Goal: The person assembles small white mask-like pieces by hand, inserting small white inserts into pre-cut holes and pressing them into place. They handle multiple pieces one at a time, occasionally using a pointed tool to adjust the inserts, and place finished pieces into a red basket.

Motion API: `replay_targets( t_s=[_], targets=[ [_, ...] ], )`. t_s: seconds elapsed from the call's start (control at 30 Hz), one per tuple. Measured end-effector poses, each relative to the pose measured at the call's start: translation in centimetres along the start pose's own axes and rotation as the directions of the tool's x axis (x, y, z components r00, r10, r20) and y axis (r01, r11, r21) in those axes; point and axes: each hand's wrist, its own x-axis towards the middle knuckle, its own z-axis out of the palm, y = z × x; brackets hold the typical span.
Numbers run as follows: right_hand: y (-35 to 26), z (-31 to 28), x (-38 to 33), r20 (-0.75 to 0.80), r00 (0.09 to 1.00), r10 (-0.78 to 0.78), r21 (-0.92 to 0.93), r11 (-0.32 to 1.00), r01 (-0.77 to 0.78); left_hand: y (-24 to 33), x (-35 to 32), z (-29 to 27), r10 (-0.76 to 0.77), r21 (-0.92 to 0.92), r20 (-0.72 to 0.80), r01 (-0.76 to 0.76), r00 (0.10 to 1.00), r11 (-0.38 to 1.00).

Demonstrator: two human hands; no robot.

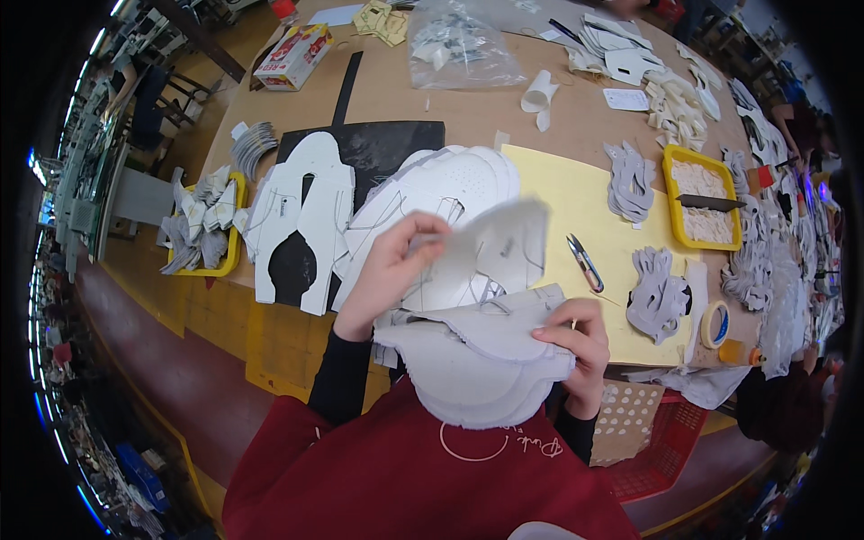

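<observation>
My left hand [385, 270] pinches the edge of a white shoe upper piece [508, 245], raised and slightly blurred over the table edge. My right hand [580, 349] grips a stack of pale grey-white shoe uppers [477, 373] close to my body, thumb on top and fingers beneath. Beyond my hands lies a pile of white shoe uppers [472, 175], some with loose threads and small perforations. Left of it, more white uppers [301, 211] are spread on a black board [396, 137]. Thread snips [585, 264] rest on a yellow sheet [562, 193], right of the raised piece.
Grey cut pieces [655, 292] lie by a tape roll [715, 324] at right. Yellow trays of pieces stand right [670, 184] and left [236, 243]. A carton [293, 56] and plastic bag [463, 49] sit farther back. A red crate [661, 450] stands below the table edge.
</observation>
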Motion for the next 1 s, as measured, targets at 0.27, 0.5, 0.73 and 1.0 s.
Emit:
replay_targets(
  t_s=[0.27, 0.5, 0.73, 1.0],
  targets=[
    [1.7, -0.6, 0.0, 0.016, 0.984, -0.179, 0.149, 0.973, 0.174, 0.4, -1.0, -2.6, 0.287, -0.211, 0.633, -0.197, 0.719, 0.957],
    [0.0, 0.5, 0.2, 0.027, 0.989, -0.142, 0.131, 0.982, 0.137, -3.7, 3.2, -2.8, 0.342, 0.803, -0.302, 0.045, 0.89, 0.594],
    [0.0, 0.4, 0.2, 0.008, 0.988, -0.155, 0.117, 0.981, 0.153, 0.6, 0.7, -2.7, -0.002, 0.195, -0.119, 0.025, 0.993, 0.98],
    [-0.5, 0.4, 1.0, 0.043, 0.983, -0.179, 0.097, 0.98, 0.175, -3.3, 4.3, -1.5, 0.438, 0.798, -0.067, -0.215, 0.897, 0.563]
  ],
)
